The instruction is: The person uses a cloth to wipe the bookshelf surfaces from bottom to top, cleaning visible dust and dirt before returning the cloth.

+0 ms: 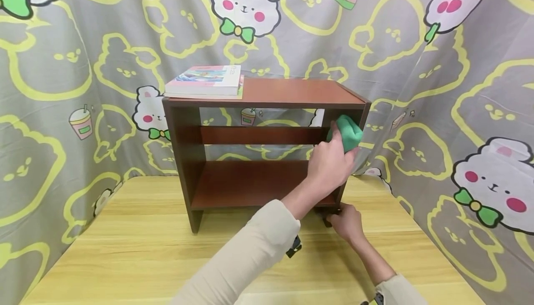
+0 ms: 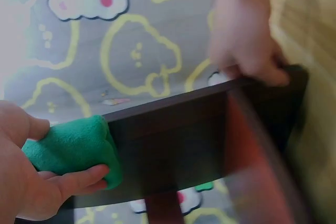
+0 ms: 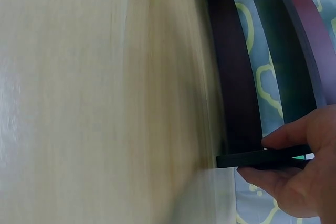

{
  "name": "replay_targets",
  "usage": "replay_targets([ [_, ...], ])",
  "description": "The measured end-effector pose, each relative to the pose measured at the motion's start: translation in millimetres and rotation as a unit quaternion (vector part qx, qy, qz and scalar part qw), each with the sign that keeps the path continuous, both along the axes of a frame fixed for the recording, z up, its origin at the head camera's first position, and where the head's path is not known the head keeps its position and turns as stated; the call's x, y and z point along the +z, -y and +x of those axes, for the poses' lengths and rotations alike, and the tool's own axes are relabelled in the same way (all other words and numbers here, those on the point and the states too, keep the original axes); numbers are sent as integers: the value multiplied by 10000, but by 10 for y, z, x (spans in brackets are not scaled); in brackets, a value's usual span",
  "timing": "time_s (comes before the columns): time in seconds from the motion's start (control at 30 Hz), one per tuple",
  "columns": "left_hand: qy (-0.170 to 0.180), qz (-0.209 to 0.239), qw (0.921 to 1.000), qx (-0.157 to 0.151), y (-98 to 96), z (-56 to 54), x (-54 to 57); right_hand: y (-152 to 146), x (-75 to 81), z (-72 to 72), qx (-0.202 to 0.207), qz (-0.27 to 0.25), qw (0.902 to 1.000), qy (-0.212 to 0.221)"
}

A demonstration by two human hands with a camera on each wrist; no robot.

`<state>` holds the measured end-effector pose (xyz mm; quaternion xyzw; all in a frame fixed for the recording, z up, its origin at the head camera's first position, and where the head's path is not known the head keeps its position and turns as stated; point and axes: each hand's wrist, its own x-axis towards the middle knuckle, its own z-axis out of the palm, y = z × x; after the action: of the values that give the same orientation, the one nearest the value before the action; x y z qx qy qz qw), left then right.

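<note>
My left hand [image 1: 331, 166] grips a folded green cloth [image 1: 349, 133] at the upper part of the shelf's right side panel. In the left wrist view the cloth [image 2: 73, 148] is between thumb and fingers, lying against the dark panel [image 2: 168, 135]. Lower down, my right hand [image 1: 347, 224] pinches the bottom of that same panel. The right wrist view shows thumb and fingers of this hand [image 3: 304, 177] on either side of the panel's edge [image 3: 262, 158]. The small brown shelf [image 1: 267, 182] stands upright, with an open back and a crossbar.
Books [image 1: 204, 82] lie stacked on the left of the shelf's top board [image 1: 292, 91]. Beneath the shelf is a wooden table [image 1: 125, 249]. Patterned grey curtains [image 1: 112, 27] surround it at the back and sides.
</note>
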<state>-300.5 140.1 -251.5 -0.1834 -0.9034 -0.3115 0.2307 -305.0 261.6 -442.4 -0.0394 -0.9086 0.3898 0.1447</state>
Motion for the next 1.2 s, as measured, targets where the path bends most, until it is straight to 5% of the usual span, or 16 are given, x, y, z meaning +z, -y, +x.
replay_targets([
  [0.33,272,436,9985,-188,-29,-13,-648,-22,-12,-7,-44,75,10000,-16],
  [0.67,619,583,9962,-188,-18,-14,-1129,-26,9,-32,30,306,9994,-176],
  [0.83,713,905,9932,-155,-37,-15,-1147,-29,23,-30,52,323,9994,-121],
  [1.2,1466,1347,9799,-125,-73,60,-923,-61,-9,-41,146,466,9985,-245],
])
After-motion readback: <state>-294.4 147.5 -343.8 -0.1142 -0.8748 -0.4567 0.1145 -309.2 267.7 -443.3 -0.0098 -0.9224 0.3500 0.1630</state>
